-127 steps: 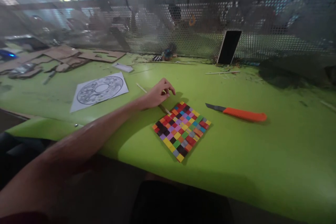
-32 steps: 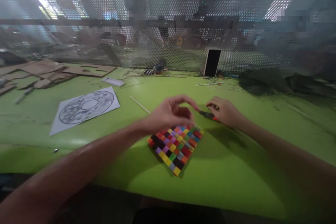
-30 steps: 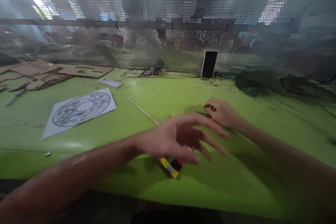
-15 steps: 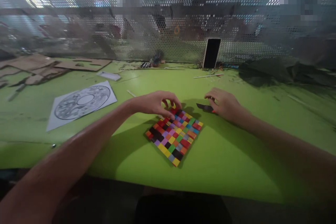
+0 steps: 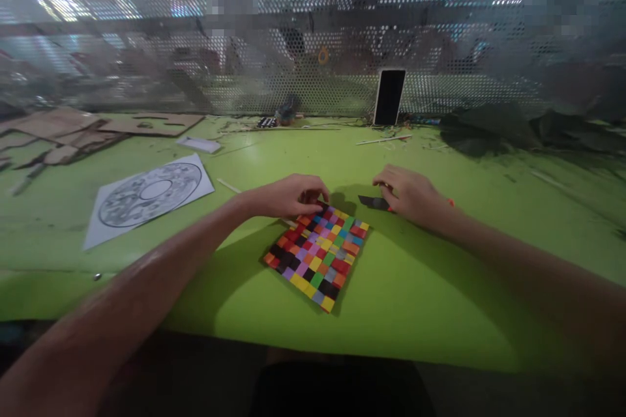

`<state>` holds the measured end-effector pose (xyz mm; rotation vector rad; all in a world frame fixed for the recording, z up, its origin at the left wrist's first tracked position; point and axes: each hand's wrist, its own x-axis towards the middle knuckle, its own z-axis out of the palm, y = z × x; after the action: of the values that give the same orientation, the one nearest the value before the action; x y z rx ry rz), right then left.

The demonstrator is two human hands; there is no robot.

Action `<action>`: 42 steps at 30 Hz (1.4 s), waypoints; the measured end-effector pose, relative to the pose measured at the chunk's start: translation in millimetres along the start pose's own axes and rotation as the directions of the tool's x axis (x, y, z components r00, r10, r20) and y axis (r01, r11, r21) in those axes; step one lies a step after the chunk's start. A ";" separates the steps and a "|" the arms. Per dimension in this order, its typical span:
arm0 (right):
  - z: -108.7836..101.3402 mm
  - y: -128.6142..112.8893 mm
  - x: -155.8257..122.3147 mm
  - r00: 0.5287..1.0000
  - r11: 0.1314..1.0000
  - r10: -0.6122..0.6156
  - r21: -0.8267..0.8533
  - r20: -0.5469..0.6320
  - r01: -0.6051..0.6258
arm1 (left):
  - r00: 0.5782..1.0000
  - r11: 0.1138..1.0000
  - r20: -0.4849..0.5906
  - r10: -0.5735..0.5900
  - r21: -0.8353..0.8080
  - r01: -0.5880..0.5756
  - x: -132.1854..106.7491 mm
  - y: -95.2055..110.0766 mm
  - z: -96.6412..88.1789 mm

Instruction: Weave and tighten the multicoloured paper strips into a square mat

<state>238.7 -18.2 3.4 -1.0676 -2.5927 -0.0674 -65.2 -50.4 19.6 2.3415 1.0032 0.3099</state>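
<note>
On the table [image 5: 440, 313], near the front edge, the mat [image 5: 317, 254] lies cornerwise, its far corner at the left hand [image 5: 308, 198]. The step in hand looks like steadying or taking the mat by that corner, with the right hand [image 5: 411, 195] over the knife [image 5: 372, 202]. The next move, I judge, calls for a sure hold there and a blade pointed clear of the left fingers. The hands are apart from each other. The left is half curled, thumb and fingertips seemingly touching the corner; whether they pinch it, I cannot tell. The right curls over the knife, blade poking out toward the left; how firmly it grips is hidden
</note>
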 end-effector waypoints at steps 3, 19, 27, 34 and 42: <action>-1.8 -1.2 -0.1 0.999 1.000 0.018 0.011 0.028 -0.018 | 0.997 0.996 -0.026 -0.067 0.055 0.069 1.5 -3.8 0.6; -3.1 -6.3 1.8 0.988 0.994 0.108 -0.015 0.110 -0.107 | 0.994 0.979 0.090 -0.065 -0.188 0.081 -4.5 -12.5 -11.6; -0.5 12.9 3.5 0.974 0.983 0.169 -0.098 0.151 -0.155 | 0.987 0.935 -0.060 -0.147 -0.335 0.119 -3.0 -21.1 -7.2; -32.1 45.5 5.3 0.994 0.994 0.078 -0.077 0.076 -0.073 | 0.959 0.959 -0.227 -0.168 -0.262 0.106 0.3 -32.3 0.0; -65.6 -4.0 -14.6 0.778 0.949 -0.139 0.306 0.613 -0.072 | 0.967 0.980 -0.205 -0.151 -0.162 0.118 -1.8 -26.2 -3.7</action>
<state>264.5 -42.1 60.9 -1.0453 -3.0438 0.8127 -83.5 -35.6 7.4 2.1259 1.1931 0.5757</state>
